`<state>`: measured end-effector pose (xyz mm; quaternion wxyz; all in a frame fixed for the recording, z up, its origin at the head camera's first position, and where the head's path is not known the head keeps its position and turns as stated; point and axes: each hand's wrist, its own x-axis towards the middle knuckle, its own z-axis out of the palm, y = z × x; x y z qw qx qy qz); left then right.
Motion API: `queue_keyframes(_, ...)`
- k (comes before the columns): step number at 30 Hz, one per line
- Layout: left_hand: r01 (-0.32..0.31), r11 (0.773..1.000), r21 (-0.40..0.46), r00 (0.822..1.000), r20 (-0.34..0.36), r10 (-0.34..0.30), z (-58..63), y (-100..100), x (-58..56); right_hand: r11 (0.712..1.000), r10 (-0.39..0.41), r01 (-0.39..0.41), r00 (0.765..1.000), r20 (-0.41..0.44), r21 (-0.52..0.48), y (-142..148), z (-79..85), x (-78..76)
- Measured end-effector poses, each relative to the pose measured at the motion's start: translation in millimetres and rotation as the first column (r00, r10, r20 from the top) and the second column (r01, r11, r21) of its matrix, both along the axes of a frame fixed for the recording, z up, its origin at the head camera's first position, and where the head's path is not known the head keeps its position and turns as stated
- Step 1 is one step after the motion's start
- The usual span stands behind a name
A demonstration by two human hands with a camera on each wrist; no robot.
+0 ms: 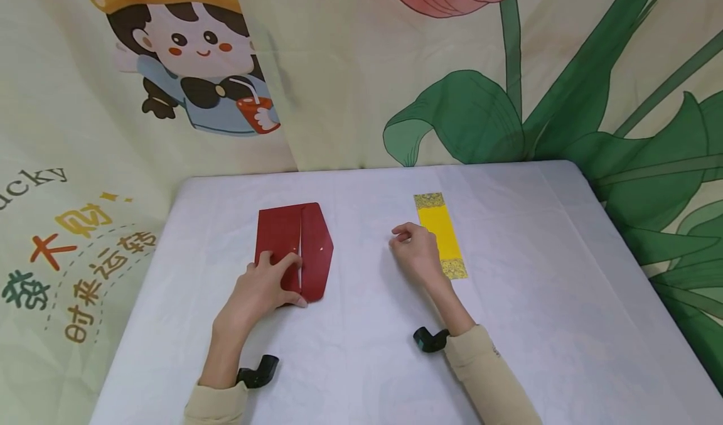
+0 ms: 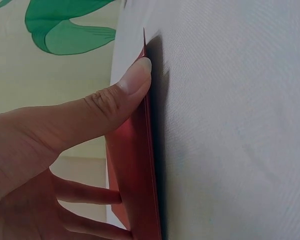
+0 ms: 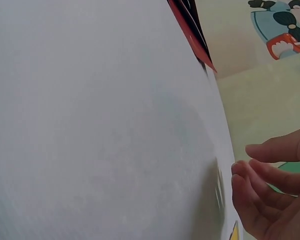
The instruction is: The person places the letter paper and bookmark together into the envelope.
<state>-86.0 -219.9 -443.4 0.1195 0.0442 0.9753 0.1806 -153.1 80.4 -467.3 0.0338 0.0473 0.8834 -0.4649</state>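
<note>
A red envelope [image 1: 278,227] lies on the table's left part, its pointed flap unfolded to the right and a narrow slit showing along the opening. My left hand [image 1: 262,284] grips it from the near side. In the left wrist view, the thumb [image 2: 136,76] presses on the envelope's near edge while other fingers touch its face. My right hand [image 1: 415,249], holding nothing, hovers at the left side of a yellow paper strip [image 1: 440,230] with patterned ends, partly covering it. Loosely curled right fingers [image 3: 262,192] show in the right wrist view, the thumb apart from them.
A white cloth covers the table [image 1: 361,349]. Behind it hangs a printed curtain [image 1: 333,67] with a cartoon figure, green leaves and a pink flower. Black wrist devices [image 1: 260,371] sit at both beige sleeves.
</note>
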Motion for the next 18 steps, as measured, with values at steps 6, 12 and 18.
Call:
queue_keyframes(6, -0.001, 1.0, 0.003, 1.0, 0.016, 0.001, 0.1, 0, 0.9, 0.998, -0.047, 0.047, 0.999, 0.004, 0.049, 18, 0.3, -2.4)
queue_keyframes(12, 0.0, 1.0, 0.004, 1.0, 0.006, 0.0, 0.5, 0, 1.5, 0.992, -0.068, 0.067, 0.998, 0.011, 0.108, 33, -0.2, -4.6)
queue_keyframes(18, -0.003, 1.0, 0.015, 1.0, 0.005, 0.003, 1.6, 1, 1.3, 0.984, -0.065, 0.059, 0.997, 0.032, 0.166, 48, 0.1, -6.6)
